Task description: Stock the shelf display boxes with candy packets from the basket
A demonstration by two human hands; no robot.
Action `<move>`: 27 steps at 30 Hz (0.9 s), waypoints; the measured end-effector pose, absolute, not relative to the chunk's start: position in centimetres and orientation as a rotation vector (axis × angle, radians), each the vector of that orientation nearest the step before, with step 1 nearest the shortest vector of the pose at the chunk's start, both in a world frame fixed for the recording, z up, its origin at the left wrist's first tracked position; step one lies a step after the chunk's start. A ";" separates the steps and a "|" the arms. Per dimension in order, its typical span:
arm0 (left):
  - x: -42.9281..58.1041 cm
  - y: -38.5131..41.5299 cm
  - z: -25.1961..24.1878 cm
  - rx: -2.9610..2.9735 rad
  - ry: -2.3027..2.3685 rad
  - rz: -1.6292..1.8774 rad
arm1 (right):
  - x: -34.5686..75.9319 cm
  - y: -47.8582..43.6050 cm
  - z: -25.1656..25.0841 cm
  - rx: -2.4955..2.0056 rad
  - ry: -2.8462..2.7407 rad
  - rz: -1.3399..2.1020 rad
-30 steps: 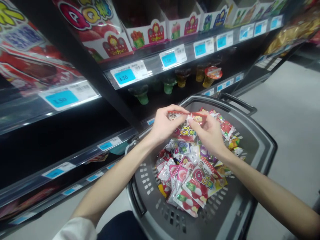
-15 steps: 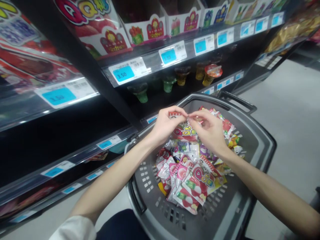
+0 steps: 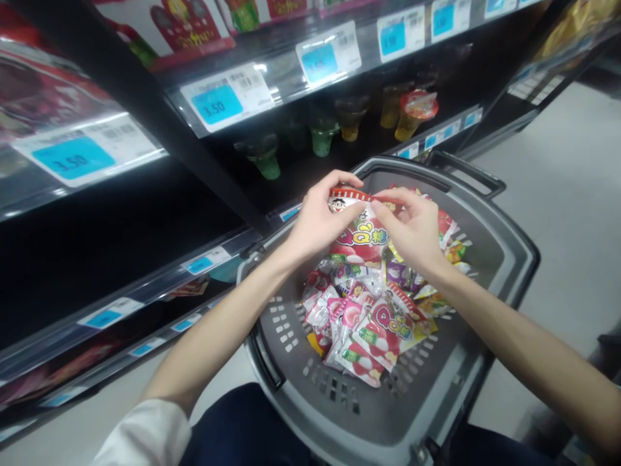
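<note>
Between both hands hangs a red-and-white candy packet with colourful lettering and a striped top edge. My left hand pinches its upper edge between thumb and fingers. My right hand grips the same edge just beside it, fingertips almost meeting the left ones. Below lies a pile of small gummy candy packets, red, pink, purple and yellow, in a grey plastic shopping basket. The right hand hides some packets behind it.
Dark store shelves with blue-and-white price tags run along the left. Jelly cups stand on a shelf beyond the basket. Candy boxes line the shelf above. A black basket handle sits at the far rim; pale floor lies right.
Both hands have risen a little in view with the candy packet, and more of its front shows. The camera view has shifted, with the shelf and its price tags now higher in the picture.
</note>
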State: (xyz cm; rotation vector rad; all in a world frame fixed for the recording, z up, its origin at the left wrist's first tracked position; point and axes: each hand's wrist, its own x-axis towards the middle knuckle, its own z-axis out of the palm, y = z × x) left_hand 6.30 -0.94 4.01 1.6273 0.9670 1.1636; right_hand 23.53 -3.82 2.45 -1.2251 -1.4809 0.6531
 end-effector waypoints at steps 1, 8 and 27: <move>6.2 -0.8 4.0 1.657 0.971 1.163 | 23.5 -3.8 2.4 -1.203 -1.472 0.642; 6.0 -0.6 4.0 1.720 0.957 1.137 | 23.3 -3.7 1.9 -1.060 -1.434 0.550; 6.5 -0.8 3.4 1.551 1.034 1.093 | 23.1 -3.5 2.4 -1.110 -1.366 0.662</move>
